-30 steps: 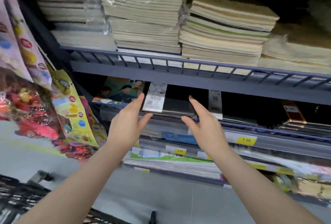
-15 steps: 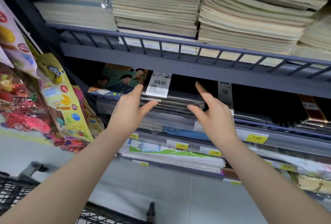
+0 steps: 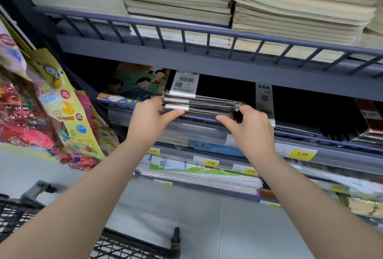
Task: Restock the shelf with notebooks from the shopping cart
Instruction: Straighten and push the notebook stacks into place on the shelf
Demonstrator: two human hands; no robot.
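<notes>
A stack of black plastic-wrapped notebooks with a white barcode label lies on the middle shelf. My left hand grips the stack's left end, thumb under the front edge. At the right end, my right hand holds the stack's corner. The shopping cart, black wire mesh, shows at the bottom left below my arms.
Stacks of cream notebooks fill the upper shelf behind a railing. An illustrated book lies left of the black stack. Hanging colourful packets crowd the left side. Lower shelves carry yellow price tags and paper pads.
Both hands reached forward from open in the air and closed onto the ends of the black notebook stack on the middle shelf. The view moved closer to the shelf.
</notes>
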